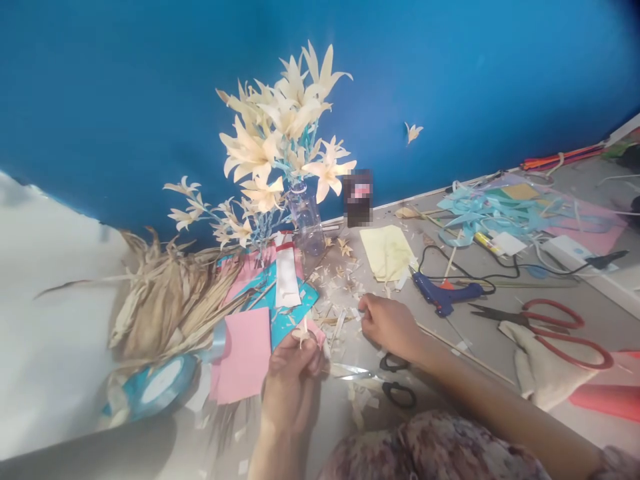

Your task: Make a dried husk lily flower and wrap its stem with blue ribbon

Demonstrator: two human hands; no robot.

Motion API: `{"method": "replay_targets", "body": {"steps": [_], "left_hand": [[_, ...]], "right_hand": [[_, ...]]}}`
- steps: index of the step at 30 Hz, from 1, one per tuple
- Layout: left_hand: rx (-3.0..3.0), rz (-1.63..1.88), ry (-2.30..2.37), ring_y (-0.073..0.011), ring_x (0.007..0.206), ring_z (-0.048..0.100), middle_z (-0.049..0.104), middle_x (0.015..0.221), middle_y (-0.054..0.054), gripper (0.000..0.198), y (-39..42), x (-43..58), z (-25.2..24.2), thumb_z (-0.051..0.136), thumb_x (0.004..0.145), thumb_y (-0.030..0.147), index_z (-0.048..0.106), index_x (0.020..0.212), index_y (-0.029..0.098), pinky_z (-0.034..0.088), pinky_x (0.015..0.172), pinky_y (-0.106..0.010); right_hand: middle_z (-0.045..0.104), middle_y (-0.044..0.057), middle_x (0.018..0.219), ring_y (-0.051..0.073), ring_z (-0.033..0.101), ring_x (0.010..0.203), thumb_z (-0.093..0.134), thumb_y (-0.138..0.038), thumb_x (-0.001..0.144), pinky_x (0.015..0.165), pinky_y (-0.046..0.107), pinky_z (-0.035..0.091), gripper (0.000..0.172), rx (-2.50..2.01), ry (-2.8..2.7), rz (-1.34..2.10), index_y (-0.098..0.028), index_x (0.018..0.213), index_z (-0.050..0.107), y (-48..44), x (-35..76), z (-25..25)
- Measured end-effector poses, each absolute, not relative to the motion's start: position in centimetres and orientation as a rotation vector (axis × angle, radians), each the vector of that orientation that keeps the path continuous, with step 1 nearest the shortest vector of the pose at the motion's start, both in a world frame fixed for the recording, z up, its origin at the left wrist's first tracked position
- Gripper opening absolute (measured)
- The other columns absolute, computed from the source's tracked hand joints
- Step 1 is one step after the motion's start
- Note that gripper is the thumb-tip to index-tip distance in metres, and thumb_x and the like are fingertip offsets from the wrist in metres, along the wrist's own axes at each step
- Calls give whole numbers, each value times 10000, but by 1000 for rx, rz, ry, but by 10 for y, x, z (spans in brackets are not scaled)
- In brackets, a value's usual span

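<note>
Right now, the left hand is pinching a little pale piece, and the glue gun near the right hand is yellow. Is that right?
Not quite: the head view shows that the glue gun is blue, not yellow. The left hand is pinching a little pale piece, and the glue gun is near the right hand, as you said.

A craft workspace is suggested by the glue gun [444, 293], red-handled scissors [523, 321], ribbon roll [165, 383], dried leaves [165, 293], scraps [341, 321] and pale flowers [285, 113]
</note>
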State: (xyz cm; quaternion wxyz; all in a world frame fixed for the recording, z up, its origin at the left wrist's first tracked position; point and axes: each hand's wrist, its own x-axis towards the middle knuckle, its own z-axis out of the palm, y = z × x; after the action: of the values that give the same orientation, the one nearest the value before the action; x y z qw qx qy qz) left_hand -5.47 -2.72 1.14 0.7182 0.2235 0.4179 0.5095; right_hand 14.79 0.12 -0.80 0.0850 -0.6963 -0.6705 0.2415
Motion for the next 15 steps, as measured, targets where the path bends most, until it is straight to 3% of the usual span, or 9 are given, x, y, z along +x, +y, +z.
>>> {"method": "replay_targets", "body": {"steps": [6, 12, 15], "left_hand": [[364, 1080, 764, -55, 525, 322, 404, 617, 59, 251, -21, -45, 8, 820, 766, 242, 599, 708, 138, 281, 502, -189], [299, 1043, 657, -30, 535, 321, 461, 696, 40, 257, -18, -31, 14, 865, 704, 205, 626, 697, 110, 271, 495, -171], [318, 1047, 647, -38, 539, 337, 466, 672, 44, 228, -18, -26, 16, 865, 692, 177, 648, 728, 121, 283, 505, -174]], "right_hand": [[705, 54, 898, 195, 630, 840, 498, -183, 903, 761, 281, 414, 191, -1696, -1921, 878, -195, 822, 670, -10, 169, 22], [506, -25, 643, 126, 429, 565, 474, -314, 937, 503, 227, 307, 240, -1399, -1619, 1418, -186, 841, 653, -33, 166, 48], [398, -46, 603, 111, 341, 545, 468, -306, 933, 485, 223, 256, 256, -1345, -1558, 1483, -175, 828, 660, -42, 162, 52]]}}
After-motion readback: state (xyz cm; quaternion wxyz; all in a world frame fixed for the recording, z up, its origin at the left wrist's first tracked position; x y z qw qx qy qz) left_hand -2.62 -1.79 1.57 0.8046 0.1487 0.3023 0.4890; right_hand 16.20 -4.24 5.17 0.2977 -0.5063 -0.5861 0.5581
